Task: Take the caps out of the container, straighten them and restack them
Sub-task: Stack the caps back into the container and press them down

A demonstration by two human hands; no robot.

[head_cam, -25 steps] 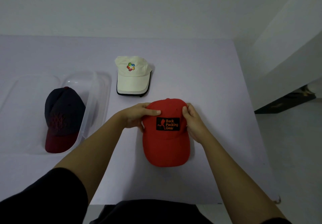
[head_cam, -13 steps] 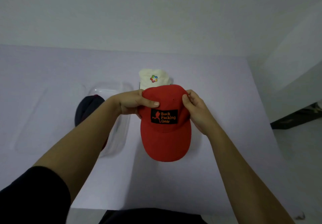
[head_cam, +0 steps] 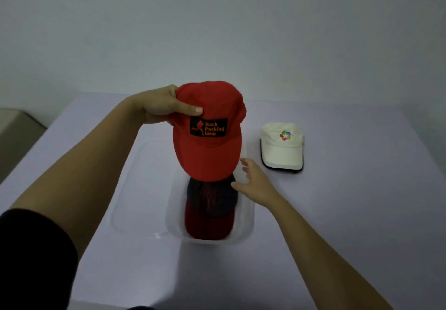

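My left hand (head_cam: 160,106) grips the crown of a red cap (head_cam: 208,131) with a black "Back Packing Gear" patch and holds it in the air above the clear plastic container (head_cam: 248,223). A dark navy cap with a maroon brim (head_cam: 210,208) lies inside the container, right under the red one. My right hand (head_cam: 255,184) is open, its fingers spread beside the navy cap at the container's right wall, and it holds nothing. A cream cap with a coloured logo (head_cam: 282,147) lies flat on the table to the right.
The container's clear lid (head_cam: 140,189) lies on the table at its left side. The lilac table (head_cam: 362,213) ends at a grey wall behind. A beige surface (head_cam: 14,129) shows past the table's left edge.
The red cap rose off the table and moved left over the container. My right hand let go of it and dropped beside the navy cap. The view swung left.
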